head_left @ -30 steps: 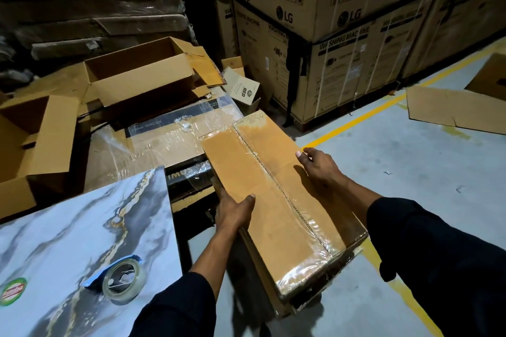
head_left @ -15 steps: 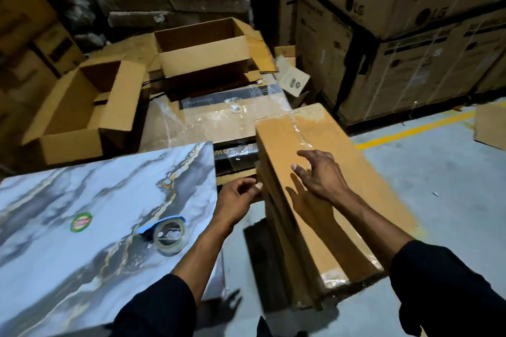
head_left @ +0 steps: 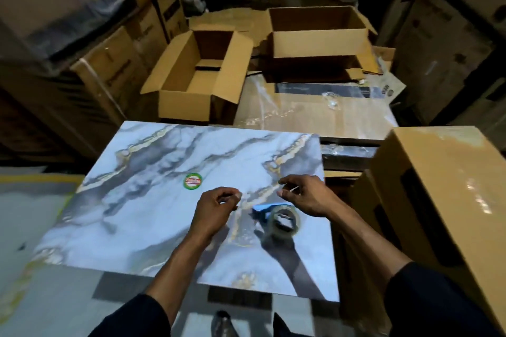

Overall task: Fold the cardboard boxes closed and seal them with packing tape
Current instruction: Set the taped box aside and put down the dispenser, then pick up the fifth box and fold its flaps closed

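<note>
Two hands are over the marble surface in my head view. My left hand hangs above the middle of the surface, with its fingers curled in close; they seem to hold nothing, but the picture is blurry. My right hand is near the right edge of the surface, just above the tape roll. Its fingers are loosely bent and a little apart, and they hold nothing that I can see. The tape roll lies on the surface near the right edge, with a blue tape holder touching it on the left. A round green and red sticker sits on the surface, toward the far edge. A taped box stands just past the right edge of the surface. Two open boxes sit beyond the far edge: the left open box and the right open box.
</note>
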The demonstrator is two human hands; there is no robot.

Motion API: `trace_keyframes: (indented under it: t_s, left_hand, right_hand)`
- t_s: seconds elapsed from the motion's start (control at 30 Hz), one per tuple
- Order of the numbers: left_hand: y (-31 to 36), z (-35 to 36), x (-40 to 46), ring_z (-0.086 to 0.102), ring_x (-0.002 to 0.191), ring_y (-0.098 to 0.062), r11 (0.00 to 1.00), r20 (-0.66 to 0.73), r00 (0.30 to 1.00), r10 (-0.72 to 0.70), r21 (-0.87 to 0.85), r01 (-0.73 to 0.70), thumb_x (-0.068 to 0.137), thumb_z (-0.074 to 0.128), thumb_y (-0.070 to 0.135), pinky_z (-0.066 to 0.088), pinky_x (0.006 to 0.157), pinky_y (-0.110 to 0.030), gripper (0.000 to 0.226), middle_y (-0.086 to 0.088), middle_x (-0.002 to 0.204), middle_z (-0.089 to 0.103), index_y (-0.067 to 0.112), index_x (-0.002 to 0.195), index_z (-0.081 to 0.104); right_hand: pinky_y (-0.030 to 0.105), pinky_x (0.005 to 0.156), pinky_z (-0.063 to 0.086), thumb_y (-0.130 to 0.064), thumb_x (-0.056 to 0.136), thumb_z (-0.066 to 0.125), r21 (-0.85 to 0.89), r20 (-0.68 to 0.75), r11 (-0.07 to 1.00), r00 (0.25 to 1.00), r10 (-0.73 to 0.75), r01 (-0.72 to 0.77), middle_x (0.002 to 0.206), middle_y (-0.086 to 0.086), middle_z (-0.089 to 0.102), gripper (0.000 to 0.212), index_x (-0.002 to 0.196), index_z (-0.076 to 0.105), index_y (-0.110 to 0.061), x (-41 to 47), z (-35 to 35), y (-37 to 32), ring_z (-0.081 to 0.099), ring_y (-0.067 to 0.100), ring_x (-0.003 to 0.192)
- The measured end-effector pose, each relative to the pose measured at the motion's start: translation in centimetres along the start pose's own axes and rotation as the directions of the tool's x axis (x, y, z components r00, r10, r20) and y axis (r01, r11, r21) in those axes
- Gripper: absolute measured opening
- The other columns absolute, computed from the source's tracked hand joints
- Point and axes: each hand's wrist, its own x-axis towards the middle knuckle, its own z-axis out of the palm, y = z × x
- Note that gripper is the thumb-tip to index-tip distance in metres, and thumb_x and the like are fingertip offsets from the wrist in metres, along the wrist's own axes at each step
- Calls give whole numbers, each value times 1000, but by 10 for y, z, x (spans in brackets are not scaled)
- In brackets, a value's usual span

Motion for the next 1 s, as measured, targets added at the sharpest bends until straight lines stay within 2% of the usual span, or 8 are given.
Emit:
trace_keyframes:
  t_s: [0.13, 0.27, 0.4, 0.6, 0.7, 0.8, 0.9, 1.0]
  left_hand:
    - [-8, -68, 37, 78, 87, -18, 999, -24, 999, -37, 29, 37, 97, 75, 20, 51, 64, -13, 9, -2, 100, 80, 14, 103, 79]
    - [-15, -110, 73, 78, 86, -17, 998, -82, 996, -45, 36, 48, 96, 77, 25, 52, 70, -24, 7, 0, 97, 80, 20, 100, 80]
    - [-23, -140, 108, 77, 90, -21, 998, -184, 981, -61, -4, 61, 97, 75, 17, 51, 64, -16, 8, -5, 96, 80, 14, 102, 79]
    - [-22, -191, 227, 73, 95, -15, 971, -236, 971, 33, 239, 25, 93, 77, 27, 59, 88, -33, 7, 5, 97, 79, 22, 96, 81]
    - [-33, -218, 309, 68, 116, -23, 899, -170, 985, 6, 432, 69, 93, 76, 42, 53, 100, -37, 36, -2, 123, 75, 20, 122, 75]
    - [-63, -236, 386, 50, 142, -31, 768, -27, 991, -134, 629, 121, 88, 76, 57, 43, 114, -42, 85, -11, 155, 53, 17, 156, 45]
    - [-102, -255, 442, 12, 160, -34, 597, 62, 976, -211, 799, 78, 72, 85, 67, 34, 122, -53, 127, -19, 173, 11, 11, 165, 18]
    - [-121, -258, 458, 2, 161, -41, 400, 168, 942, -289, 916, -41, 62, 92, 66, 33, 122, -56, 151, -29, 171, -2, -1, 164, 4]
  right_hand:
    - [36, 92, 56, -48, 99, 65, 19, 46, 999, 998, -37, 36, 113, -8, 74, 42, 134, 66, -25, 49, 23, -51, 70, 9, 98]
    - [36, 90, 56, -47, 99, 65, 16, 71, 996, 994, -85, 84, 116, -8, 73, 41, 133, 66, -25, 104, 31, -79, 70, 7, 96]
    - [32, 86, 56, -44, 98, 68, 36, 78, 992, 989, -126, 124, 111, -5, 75, 36, 127, 71, -22, 174, 37, -99, 71, 9, 96]
    - [31, 68, 55, -42, 96, 71, 122, 15, 992, 999, -38, 36, 91, -4, 77, 31, 121, 73, -23, 289, 60, -142, 72, 16, 80]
    - [31, 82, 53, -37, 95, 72, 22, 20, 999, 999, -25, 24, 99, -3, 78, 35, 125, 72, -18, 357, 75, -161, 72, 18, 91]
    - [30, 86, 51, -36, 93, 75, -99, 28, 995, 999, 26, -23, 110, 0, 77, 42, 129, 70, -16, 430, 93, -174, 70, 20, 101]
    - [33, 95, 51, -35, 92, 77, -252, 32, 967, 998, 50, -41, 132, 8, 69, 54, 139, 63, -13, 510, 113, -184, 66, 29, 118]
    - [36, 100, 50, -29, 93, 74, -329, -25, 943, 999, 46, -51, 146, 12, 59, 61, 147, 53, -11, 572, 129, -186, 61, 34, 126]
